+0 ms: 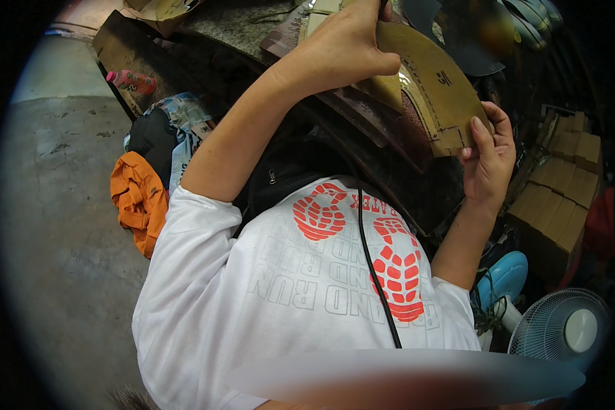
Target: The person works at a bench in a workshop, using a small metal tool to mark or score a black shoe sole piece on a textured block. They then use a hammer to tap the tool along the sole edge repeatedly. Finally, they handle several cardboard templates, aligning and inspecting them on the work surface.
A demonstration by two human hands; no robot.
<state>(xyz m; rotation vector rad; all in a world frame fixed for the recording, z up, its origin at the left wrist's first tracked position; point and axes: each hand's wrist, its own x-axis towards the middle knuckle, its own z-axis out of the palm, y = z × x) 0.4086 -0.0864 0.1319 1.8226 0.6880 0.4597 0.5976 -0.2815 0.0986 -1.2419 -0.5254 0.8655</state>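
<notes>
A flat, curved, tan-brown sheet (439, 82) with drawn dark lines and marks along it is held up over the work surface. My right hand (488, 154) pinches its lower right corner, thumb on the face and fingers behind. My left hand (352, 48) is at the sheet's upper left end, its thumb pointing right beside the edge. The fingers of that hand curl around something dark and thin, cut off by the top of the view. Beneath the sheet lie dark reddish-brown flat pieces (362, 119) and another tan piece (383, 92).
A dark bench (246, 65) runs under my arms. A pink-capped bottle (131, 81) lies at left, above an orange cloth (140, 198). Stacked brown cardboard boxes (553, 198) and a white fan (560, 328) stand at right. A black cable (369, 253) crosses my shirt.
</notes>
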